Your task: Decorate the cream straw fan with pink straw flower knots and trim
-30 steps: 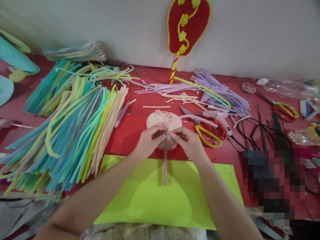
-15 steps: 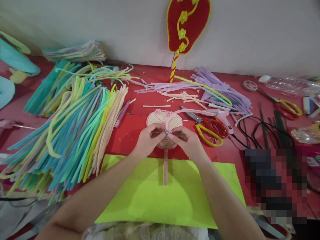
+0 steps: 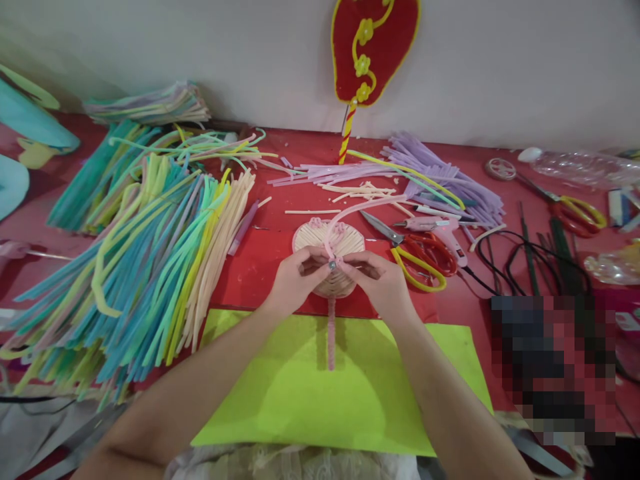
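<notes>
At left, a large heap of fuzzy strips [image 3: 145, 267] is left undisturbed. At centre, the lower end of a pink strip [image 3: 360, 205] is pinched between the thumb and forefinger of the left hand [image 3: 295, 277], over a cream round fan [image 3: 351, 243] set in mid-frame. The strip's free end, previously directed right across the scissors [image 3: 420, 260], has been swung upward and is now arched toward the upper centre. Beside the left fingertips, those of the right hand [image 3: 383, 280] are pressed together on the same end. Since both hands have hardly been shifted, the strip is judged to be getting turned or bent at the pinch.
</notes>
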Demonstrator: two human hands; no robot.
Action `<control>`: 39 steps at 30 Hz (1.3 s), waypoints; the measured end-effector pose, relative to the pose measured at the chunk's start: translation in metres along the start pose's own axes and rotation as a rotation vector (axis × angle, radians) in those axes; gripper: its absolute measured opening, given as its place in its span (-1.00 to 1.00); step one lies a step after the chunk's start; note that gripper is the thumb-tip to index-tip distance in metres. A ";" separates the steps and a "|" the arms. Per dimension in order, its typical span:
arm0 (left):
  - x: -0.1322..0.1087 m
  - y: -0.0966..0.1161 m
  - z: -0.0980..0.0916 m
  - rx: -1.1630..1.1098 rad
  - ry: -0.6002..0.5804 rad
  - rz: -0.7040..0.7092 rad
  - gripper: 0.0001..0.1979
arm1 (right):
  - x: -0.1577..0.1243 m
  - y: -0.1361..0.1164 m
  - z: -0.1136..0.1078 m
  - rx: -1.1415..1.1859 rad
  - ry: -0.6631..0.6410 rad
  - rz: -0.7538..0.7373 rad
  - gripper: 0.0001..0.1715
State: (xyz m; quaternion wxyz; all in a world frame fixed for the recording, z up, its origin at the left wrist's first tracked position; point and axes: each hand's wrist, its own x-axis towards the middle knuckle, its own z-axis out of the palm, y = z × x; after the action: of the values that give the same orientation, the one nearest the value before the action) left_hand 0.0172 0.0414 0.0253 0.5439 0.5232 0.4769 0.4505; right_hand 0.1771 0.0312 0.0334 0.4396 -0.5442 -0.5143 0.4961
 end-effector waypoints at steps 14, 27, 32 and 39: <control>0.000 -0.004 -0.001 0.069 0.043 0.015 -0.87 | -0.002 -0.003 0.000 -0.046 -0.030 -0.020 -0.87; -0.001 0.001 0.001 0.076 0.011 0.034 -0.90 | -0.001 0.004 -0.001 -0.064 -0.006 -0.019 -0.79; -0.002 -0.001 0.000 0.047 0.029 0.036 -0.87 | -0.001 0.004 0.000 -0.029 -0.018 -0.028 -0.77; 0.000 -0.005 0.000 0.034 0.035 0.021 -0.82 | -0.002 0.002 0.001 -0.015 -0.007 -0.044 -0.78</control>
State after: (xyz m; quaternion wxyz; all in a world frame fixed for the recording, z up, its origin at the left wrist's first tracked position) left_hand 0.0169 0.0409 0.0206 0.5219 0.5293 0.4883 0.4571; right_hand 0.1763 0.0290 0.0313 0.4443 -0.5344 -0.5314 0.4844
